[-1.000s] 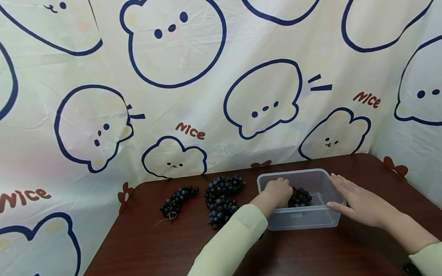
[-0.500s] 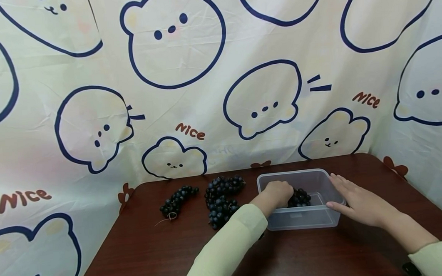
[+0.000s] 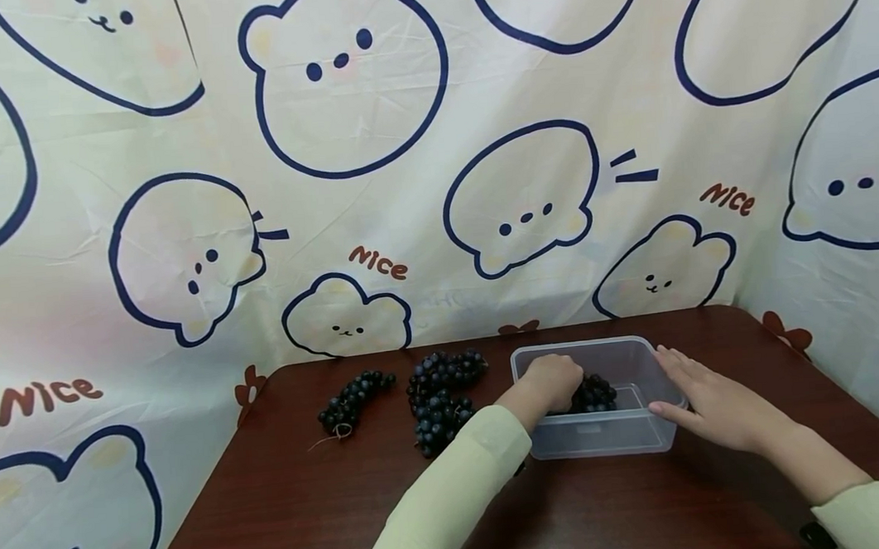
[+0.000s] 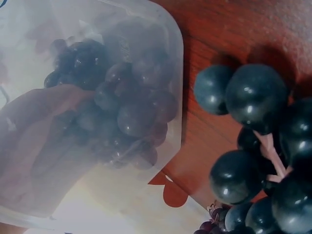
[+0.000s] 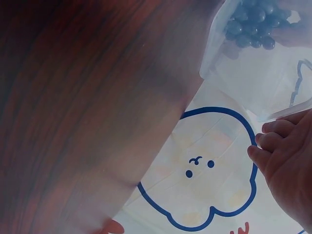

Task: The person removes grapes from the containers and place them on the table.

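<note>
My left hand [image 3: 553, 382] reaches down inside a clear plastic container [image 3: 612, 436], its fingers curled at a bunch of dark grapes [image 3: 597, 394]. The fingertips are hidden among the fruit. Through the cloudy wall in the left wrist view, the hand and the grapes [image 4: 134, 117] show close together. My right hand [image 3: 714, 397] rests against the container's right side, fingers straight along the rim and thumb at the near corner. In the right wrist view, its fingertips [image 5: 269, 141] show beside the container wall.
Left of the container lie more dark grapes [image 3: 439, 403] on the brown table [image 3: 287, 498]. A smaller bunch [image 3: 352, 402], with a thin pale string at its near end, lies farther left. A curtain [image 3: 377, 220] printed with bear outlines hangs behind the table.
Inside the container, the left hand dips slightly and rises again, and the grapes by it shift a little to the left. The right hand stays put.
</note>
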A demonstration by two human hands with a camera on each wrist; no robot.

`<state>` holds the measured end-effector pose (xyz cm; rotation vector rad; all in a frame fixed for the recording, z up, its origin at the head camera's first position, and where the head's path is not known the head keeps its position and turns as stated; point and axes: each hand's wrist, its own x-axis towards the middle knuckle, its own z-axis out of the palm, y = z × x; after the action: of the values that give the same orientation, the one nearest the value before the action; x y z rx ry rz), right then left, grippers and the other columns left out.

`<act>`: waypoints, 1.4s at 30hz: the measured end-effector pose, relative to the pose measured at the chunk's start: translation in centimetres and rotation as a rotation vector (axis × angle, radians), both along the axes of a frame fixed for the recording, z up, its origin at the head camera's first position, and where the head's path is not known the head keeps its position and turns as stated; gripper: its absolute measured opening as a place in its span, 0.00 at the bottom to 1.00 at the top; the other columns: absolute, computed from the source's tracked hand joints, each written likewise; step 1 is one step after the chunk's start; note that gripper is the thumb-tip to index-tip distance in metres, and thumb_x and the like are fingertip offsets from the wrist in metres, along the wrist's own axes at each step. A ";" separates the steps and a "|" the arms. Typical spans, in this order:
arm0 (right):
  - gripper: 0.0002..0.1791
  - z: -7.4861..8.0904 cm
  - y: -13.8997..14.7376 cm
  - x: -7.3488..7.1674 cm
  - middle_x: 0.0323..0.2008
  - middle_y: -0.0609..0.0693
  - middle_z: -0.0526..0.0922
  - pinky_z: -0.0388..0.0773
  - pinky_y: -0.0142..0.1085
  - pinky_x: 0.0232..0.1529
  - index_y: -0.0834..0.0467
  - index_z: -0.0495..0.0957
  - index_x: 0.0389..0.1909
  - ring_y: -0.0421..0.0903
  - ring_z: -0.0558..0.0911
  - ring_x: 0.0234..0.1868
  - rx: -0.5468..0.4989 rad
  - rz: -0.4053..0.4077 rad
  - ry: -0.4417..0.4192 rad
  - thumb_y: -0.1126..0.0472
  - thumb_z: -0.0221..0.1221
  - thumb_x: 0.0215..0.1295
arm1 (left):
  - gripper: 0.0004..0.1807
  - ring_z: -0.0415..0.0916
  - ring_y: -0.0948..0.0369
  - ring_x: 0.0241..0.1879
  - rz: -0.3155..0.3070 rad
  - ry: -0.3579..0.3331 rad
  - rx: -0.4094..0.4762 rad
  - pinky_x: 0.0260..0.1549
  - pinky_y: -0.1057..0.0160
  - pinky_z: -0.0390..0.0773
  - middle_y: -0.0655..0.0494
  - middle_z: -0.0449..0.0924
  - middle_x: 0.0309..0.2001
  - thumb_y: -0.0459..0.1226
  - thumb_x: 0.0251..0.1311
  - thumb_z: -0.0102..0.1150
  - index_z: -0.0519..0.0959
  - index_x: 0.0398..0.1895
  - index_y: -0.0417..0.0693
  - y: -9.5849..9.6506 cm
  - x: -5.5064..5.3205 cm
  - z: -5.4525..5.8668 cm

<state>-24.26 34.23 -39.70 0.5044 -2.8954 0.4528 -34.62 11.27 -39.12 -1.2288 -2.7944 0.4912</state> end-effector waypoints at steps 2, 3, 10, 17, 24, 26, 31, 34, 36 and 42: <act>0.50 -0.1 0.0 0.0 0.71 0.69 0.53 0.58 0.67 0.59 0.66 0.51 0.74 0.69 0.56 0.69 -0.003 0.001 -0.002 0.35 0.55 0.65 | 0.03 0.72 0.67 0.25 -0.007 0.004 0.006 0.27 0.69 0.76 0.62 0.79 0.30 0.39 0.63 0.62 0.84 0.33 0.57 0.0 0.0 0.1; 0.50 -0.1 0.0 -0.1 0.71 0.69 0.53 0.58 0.67 0.59 0.66 0.51 0.74 0.69 0.56 0.69 -0.004 0.002 -0.002 0.35 0.55 0.65 | 0.03 0.71 0.67 0.25 -0.011 0.008 0.007 0.26 0.69 0.76 0.63 0.78 0.29 0.39 0.62 0.62 0.83 0.32 0.57 0.0 0.0 0.1; 0.50 -0.3 0.1 -0.1 0.72 0.69 0.53 0.58 0.67 0.60 0.66 0.50 0.74 0.69 0.56 0.69 -0.010 0.001 -0.002 0.37 0.56 0.65 | 0.09 0.68 0.67 0.21 -0.040 0.070 0.005 0.22 0.68 0.74 0.63 0.75 0.25 0.39 0.61 0.62 0.79 0.23 0.57 -0.3 0.2 0.4; 0.50 -0.3 0.1 -0.2 0.71 0.69 0.53 0.58 0.67 0.59 0.66 0.50 0.75 0.69 0.56 0.69 -0.015 0.008 -0.003 0.36 0.55 0.65 | 0.07 0.72 0.68 0.28 -0.120 0.208 0.028 0.25 0.69 0.75 0.65 0.76 0.32 0.44 0.60 0.62 0.81 0.24 0.59 -0.9 0.6 0.9; 0.49 -0.3 0.1 -0.2 0.71 0.69 0.53 0.58 0.67 0.59 0.65 0.49 0.75 0.68 0.56 0.69 -0.022 0.017 -0.009 0.38 0.55 0.66 | 0.10 0.75 0.65 0.40 -0.178 0.304 0.083 0.33 0.71 0.77 0.63 0.78 0.43 0.50 0.61 0.61 0.84 0.35 0.58 -1.7 1.3 1.6; 0.49 -0.3 0.1 -0.2 0.71 0.69 0.53 0.58 0.68 0.59 0.65 0.49 0.75 0.69 0.56 0.69 -0.021 0.017 -0.006 0.37 0.55 0.66 | 0.11 0.75 0.65 0.40 -0.192 0.340 0.101 0.34 0.71 0.77 0.61 0.78 0.44 0.50 0.62 0.61 0.84 0.38 0.56 -1.9 1.4 1.7; 0.49 -0.3 0.1 -0.3 0.71 0.69 0.53 0.58 0.67 0.59 0.66 0.50 0.74 0.69 0.56 0.69 -0.004 0.013 0.002 0.37 0.55 0.66 | 0.12 0.75 0.65 0.37 -0.232 0.454 0.167 0.32 0.73 0.76 0.60 0.79 0.41 0.49 0.62 0.60 0.85 0.42 0.53 -2.5 1.5 1.6; 0.49 -0.3 0.1 -0.3 0.71 0.69 0.54 0.58 0.67 0.59 0.66 0.50 0.74 0.69 0.56 0.69 0.004 0.011 0.005 0.37 0.56 0.66 | 0.13 0.76 0.65 0.37 -0.261 0.504 0.212 0.33 0.73 0.76 0.60 0.80 0.41 0.46 0.63 0.59 0.85 0.44 0.52 -2.7 1.5 1.6; 0.49 -0.3 0.1 -0.3 0.71 0.69 0.54 0.58 0.67 0.59 0.67 0.51 0.74 0.69 0.57 0.69 0.006 0.010 0.005 0.38 0.56 0.66 | 0.14 0.77 0.65 0.38 -0.279 0.537 0.236 0.35 0.74 0.77 0.60 0.81 0.42 0.44 0.63 0.58 0.84 0.47 0.51 -2.8 1.6 1.5; 0.49 -0.4 0.1 -0.3 0.71 0.70 0.54 0.58 0.67 0.59 0.67 0.50 0.74 0.69 0.56 0.69 0.007 0.009 0.008 0.38 0.56 0.66 | 0.12 0.79 0.67 0.37 -0.343 0.607 0.309 0.40 0.73 0.76 0.61 0.83 0.41 0.38 0.64 0.58 0.84 0.48 0.51 -3.1 1.8 1.7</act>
<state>-24.60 34.33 -40.06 0.5191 -2.8894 0.4414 -32.86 8.13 -37.43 -1.1998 -2.0163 0.3190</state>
